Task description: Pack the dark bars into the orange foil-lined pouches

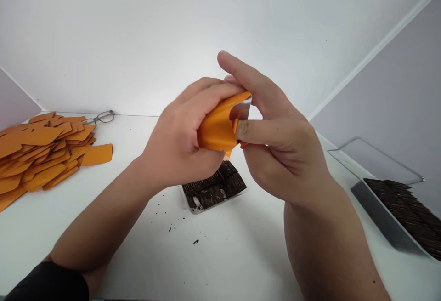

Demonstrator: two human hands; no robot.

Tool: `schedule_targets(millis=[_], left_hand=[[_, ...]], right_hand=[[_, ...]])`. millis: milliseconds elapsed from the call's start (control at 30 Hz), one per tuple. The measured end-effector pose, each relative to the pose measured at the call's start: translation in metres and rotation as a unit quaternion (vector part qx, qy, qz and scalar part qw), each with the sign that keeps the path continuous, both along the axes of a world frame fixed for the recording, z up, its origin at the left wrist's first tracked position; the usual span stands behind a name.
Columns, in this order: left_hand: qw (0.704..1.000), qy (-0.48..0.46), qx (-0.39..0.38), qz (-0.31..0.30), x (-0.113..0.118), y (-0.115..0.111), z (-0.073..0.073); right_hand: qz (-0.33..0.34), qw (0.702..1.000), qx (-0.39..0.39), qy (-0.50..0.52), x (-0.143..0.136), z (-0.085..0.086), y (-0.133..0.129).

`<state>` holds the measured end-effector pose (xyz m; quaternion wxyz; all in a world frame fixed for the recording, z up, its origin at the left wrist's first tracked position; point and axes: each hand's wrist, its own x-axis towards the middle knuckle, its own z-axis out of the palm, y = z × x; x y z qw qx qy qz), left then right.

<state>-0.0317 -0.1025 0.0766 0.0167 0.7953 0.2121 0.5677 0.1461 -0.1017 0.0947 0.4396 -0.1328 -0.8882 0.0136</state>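
My left hand (188,131) is wrapped around a small orange paper carton (217,125), squeezed so that it bulges; the open end faces right and shows a greyish inside. My right hand (282,140) is at that opening, its bent index finger reaching the mouth of the carton and its thumb close below, the fingers closed on the edge there. Another right finger stretches up and left above the carton. Under the hands, a shallow clear tray (203,210) holds dark brown ridged pieces (215,190), partly hidden by my left hand.
Many flat orange cartons (41,149) lie in a loose pile at left, with eyeglasses (105,116) behind them. Dark crumbs (196,241) dot the white table (165,255). At right stands a clear bin (379,220) of dark brown thin pieces (406,204), with a wire handle (379,149) behind.
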Motion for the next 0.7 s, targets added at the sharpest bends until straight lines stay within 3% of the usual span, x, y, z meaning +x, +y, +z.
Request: schedule_targets(millis=[100,400,533,700], left_hand=[[0.999,-0.017,0.029,0.018,0.003,0.001,-0.001],[0.993,-0.096,0.061,-0.027,0.017,0.009,-0.01],[0.99,-0.112,0.068,-0.056,0.015,0.01,-0.009],[0.988,-0.133,0.072,-0.027,0.012,0.009,-0.008]], right_hand=[[-0.037,0.999,0.025,-0.021,-0.001,0.001,-0.002],[-0.107,0.986,0.126,-0.026,0.0,0.005,-0.006],[-0.1,0.973,0.205,0.041,0.001,0.008,-0.011],[-0.125,0.977,0.157,0.072,0.001,0.012,-0.021]])
